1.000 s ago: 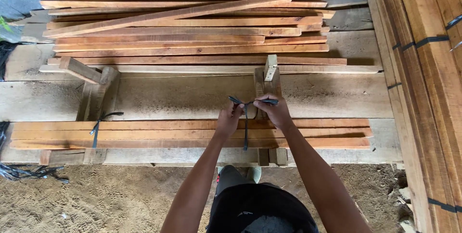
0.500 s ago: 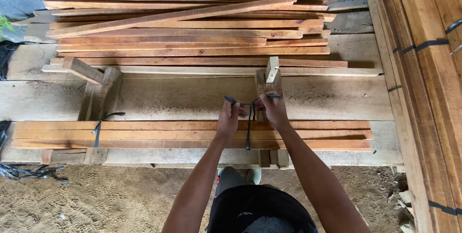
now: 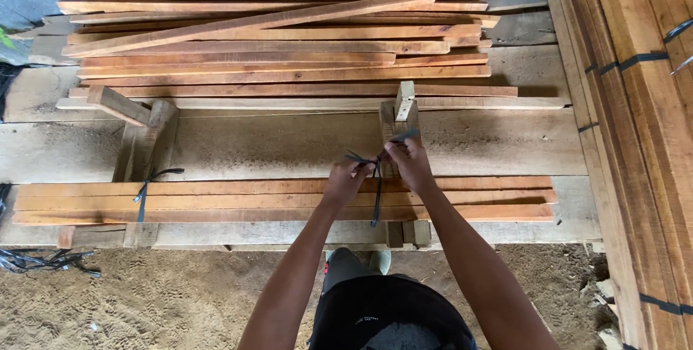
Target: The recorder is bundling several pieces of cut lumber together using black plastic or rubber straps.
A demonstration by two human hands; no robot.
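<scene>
At centre frame, the left hand [image 3: 345, 180] and right hand [image 3: 408, 162] are both pinching a thin dark plastic strap [image 3: 377, 191] looping a flat bundle of reddish wooden slats [image 3: 238, 202].

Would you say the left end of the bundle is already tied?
Yes, a dark strap is knotted around the bundle near its left end.

We are viewing from a single head-worn camera, looking steeply down and forward over the person's own forearms at close range, taking in the left hand [image 3: 345, 180] and right hand [image 3: 410, 166] at frame centre and the stacked timber [image 3: 289, 39] beyond.
</scene>
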